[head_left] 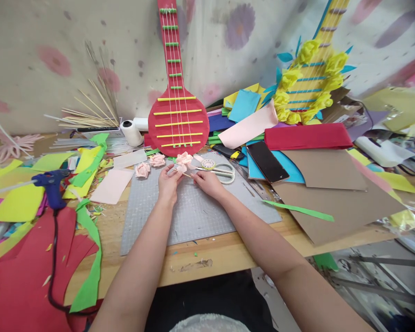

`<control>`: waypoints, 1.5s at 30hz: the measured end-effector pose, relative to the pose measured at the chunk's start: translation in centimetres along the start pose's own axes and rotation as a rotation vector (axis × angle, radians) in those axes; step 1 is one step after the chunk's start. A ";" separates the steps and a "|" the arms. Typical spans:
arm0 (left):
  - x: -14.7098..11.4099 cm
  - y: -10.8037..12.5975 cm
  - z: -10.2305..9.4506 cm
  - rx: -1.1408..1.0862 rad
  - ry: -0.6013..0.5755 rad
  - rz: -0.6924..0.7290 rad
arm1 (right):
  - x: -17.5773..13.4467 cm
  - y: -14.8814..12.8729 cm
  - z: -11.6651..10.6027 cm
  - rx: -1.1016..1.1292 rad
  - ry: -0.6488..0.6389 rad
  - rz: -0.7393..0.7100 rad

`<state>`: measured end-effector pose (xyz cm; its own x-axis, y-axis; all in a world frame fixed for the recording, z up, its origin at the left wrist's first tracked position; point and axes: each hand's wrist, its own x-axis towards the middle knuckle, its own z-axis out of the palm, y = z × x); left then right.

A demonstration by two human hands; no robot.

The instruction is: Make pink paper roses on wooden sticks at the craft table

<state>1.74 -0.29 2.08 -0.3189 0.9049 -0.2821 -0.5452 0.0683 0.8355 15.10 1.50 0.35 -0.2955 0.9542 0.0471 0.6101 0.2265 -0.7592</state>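
Centre frame: our left hand (pixel 168 185) pinches the pink flower (pixel 184 160), right hand (pixel 209 182) a thin stick (pixel 186 174); we should grip lightly to avoid crushing the flower.

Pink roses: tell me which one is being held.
The rightmost rose, held at the left hand; the other two roses lie to its left, in neither hand.

Black phone (pixel 268 160) on blue paper (pixel 295 174), yellow-flowered instrument (pixel 306 85), white spool (pixel 132 133)
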 end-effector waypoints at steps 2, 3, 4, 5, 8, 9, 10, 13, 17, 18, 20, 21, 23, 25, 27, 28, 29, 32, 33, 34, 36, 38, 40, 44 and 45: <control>0.0 0.0 0.0 0.007 -0.012 0.011 | -0.1 0.0 0.0 0.042 -0.017 0.020; 0.0 0.0 0.0 0.008 -0.012 0.013 | -0.1 0.0 0.0 0.053 -0.019 0.021; 0.0 0.0 -0.1 0.010 -0.006 0.011 | -0.2 0.0 0.0 0.056 -0.009 0.013; 0.1 0.0 -0.1 0.013 0.006 0.009 | -0.3 0.0 0.1 0.051 0.011 -0.002; 0.2 0.0 -0.2 0.024 0.061 0.016 | -0.5 -0.2 0.2 0.017 0.090 -0.072; 0.2 0.0 -0.2 0.027 0.077 0.024 | -0.6 -0.2 0.2 0.012 0.104 -0.088; 0.1 0.0 -0.2 0.031 0.091 0.033 | -0.6 -0.3 0.2 0.010 0.108 -0.097; 0.0 0.0 -0.1 0.041 0.109 0.044 | -0.7 -0.4 0.2 0.004 0.091 -0.081; -0.1 0.0 0.1 0.038 0.116 0.038 | -0.7 -0.6 0.0 -0.029 0.070 -0.067; -0.1 0.0 0.1 0.032 0.115 0.039 | -0.7 -0.7 0.0 -0.033 0.062 -0.070; -0.1 0.0 0.1 0.010 0.111 0.036 | -0.7 -0.8 0.0 -0.027 0.033 -0.083; -0.1 0.0 0.1 -0.005 0.113 0.030 | -0.7 -0.8 0.0 -0.017 0.015 -0.092; 0.0 0.1 0.2 -0.033 0.128 0.012 | -0.7 -0.7 0.0 0.010 -0.016 -0.104; 0.0 0.2 0.3 -0.042 0.154 -0.002 | -0.7 -0.5 0.1 0.038 -0.020 -0.112; 0.0 0.2 0.3 -0.028 0.178 -0.004 | -0.7 -0.4 0.1 0.063 0.006 -0.129; 0.1 0.2 0.2 -0.013 0.193 -0.001 | -0.7 -0.3 0.2 0.077 0.026 -0.139; 0.1 0.2 0.2 0.003 0.204 0.005 | -0.7 -0.3 0.2 0.091 0.046 -0.144; 0.2 0.1 0.1 0.048 0.208 0.041 | -0.7 -0.3 0.3 0.121 0.072 -0.116; 0.1 0.0 0.0 0.055 0.200 0.051 | -0.7 -0.3 0.3 0.125 0.068 -0.098; 0.1 0.0 0.0 0.056 0.188 0.059 | -0.7 -0.3 0.2 0.128 0.062 -0.079; 0.0 0.1 0.1 0.045 0.161 0.062 | -0.7 -0.3 0.1 0.132 0.051 -0.043; 0.0 0.2 0.2 0.026 0.134 0.039 | -0.6 -0.3 0.0 0.136 0.048 -0.011; -0.1 0.2 0.2 0.004 0.117 0.012 | -0.5 -0.1 -0.2 0.139 0.037 0.015; 0.0 0.0 0.3 -0.030 0.130 0.030 | -0.4 0.2 -0.3 0.160 -0.015 0.031; 0.0 -0.1 0.3 -0.030 0.136 0.038 | -0.3 0.2 -0.3 0.170 -0.027 0.030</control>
<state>2.03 -0.16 2.19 -0.4412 0.8409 -0.3135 -0.5532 0.0203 0.8328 15.50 1.27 0.36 -0.3003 0.9538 0.0070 0.4864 0.1595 -0.8591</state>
